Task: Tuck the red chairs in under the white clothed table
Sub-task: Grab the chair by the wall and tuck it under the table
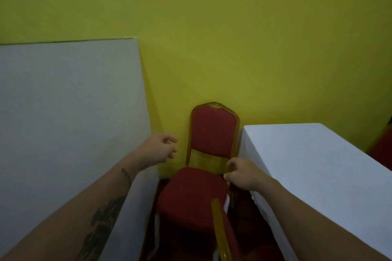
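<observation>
Red chair [203, 180] with a gold frame stands in the gap between two white-clothed worktops, its back close against the yellow wall [233, 27] and its seat facing the person. The right hand [240, 174] is at the right rear corner of the seat, fingers curled in toward the frame just below the backrest; whether they actually grip the gold bar or only touch it cannot be told. The left hand [160, 147] hangs in the air to the left of the backrest, apart from the chair, with fingers loosely spread and slightly bent, holding nothing. The left forearm, which carries a dark tattoo, crosses over the edge of the left worktop [63, 112], whose white cloth reaches up to the wall. The right forearm runs along the near edge of the right worktop [318, 165], whose cloth hangs down beside the chair's right side. In the foreground, just in front of the seat, the gold-edged top of a second red chair [222, 231] rises into view, blurred and cut off by the lower edge. Dark red floor shows beneath the chairs.
</observation>
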Demonstrator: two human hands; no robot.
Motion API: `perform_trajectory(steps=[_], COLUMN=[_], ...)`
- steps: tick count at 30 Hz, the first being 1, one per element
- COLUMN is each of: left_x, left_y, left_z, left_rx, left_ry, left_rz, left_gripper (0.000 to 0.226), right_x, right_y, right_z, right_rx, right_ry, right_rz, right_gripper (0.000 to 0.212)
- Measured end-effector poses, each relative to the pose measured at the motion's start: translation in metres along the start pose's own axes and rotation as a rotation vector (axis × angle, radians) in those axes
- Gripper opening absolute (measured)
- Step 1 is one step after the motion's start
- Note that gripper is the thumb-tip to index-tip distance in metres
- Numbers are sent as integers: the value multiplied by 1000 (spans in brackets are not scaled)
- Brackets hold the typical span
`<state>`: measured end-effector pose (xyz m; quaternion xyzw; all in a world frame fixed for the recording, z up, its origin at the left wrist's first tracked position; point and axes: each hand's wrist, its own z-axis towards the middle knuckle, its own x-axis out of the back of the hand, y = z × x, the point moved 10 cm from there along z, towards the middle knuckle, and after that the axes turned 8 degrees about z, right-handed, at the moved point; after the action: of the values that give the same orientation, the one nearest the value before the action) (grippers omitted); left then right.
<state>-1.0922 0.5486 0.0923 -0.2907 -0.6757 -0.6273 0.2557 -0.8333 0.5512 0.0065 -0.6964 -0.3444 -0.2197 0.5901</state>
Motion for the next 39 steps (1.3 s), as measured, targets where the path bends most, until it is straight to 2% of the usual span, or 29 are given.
perform_trajectory(steps=[5, 14, 21, 27, 33, 39], left_x=[36, 62, 26, -37, -93, -138], left_y=[-9, -21, -14, 1, 12, 2], left_z=[83, 220, 358, 513, 640, 729], left_rx=[-65, -102, -123, -166, -224, -258], left_ry=[2, -53, -115, -164, -121, -114], left_rz=[-38, -1, 50, 187, 312, 534], left_gripper=[26, 26, 24, 18, 39, 78], right_x=[12, 39, 64, 85, 64, 59], right_y=[-41, -62, -33, 7, 37, 58], right_z=[87, 222, 362, 506, 624, 681], right_rx=[14, -101, -182, -210, -251, -279], right_ry=[62, 139, 174, 275, 254, 385], right_rz=[-7, 36, 116, 374, 491, 513], right_gripper=[48, 53, 54, 49, 64, 75])
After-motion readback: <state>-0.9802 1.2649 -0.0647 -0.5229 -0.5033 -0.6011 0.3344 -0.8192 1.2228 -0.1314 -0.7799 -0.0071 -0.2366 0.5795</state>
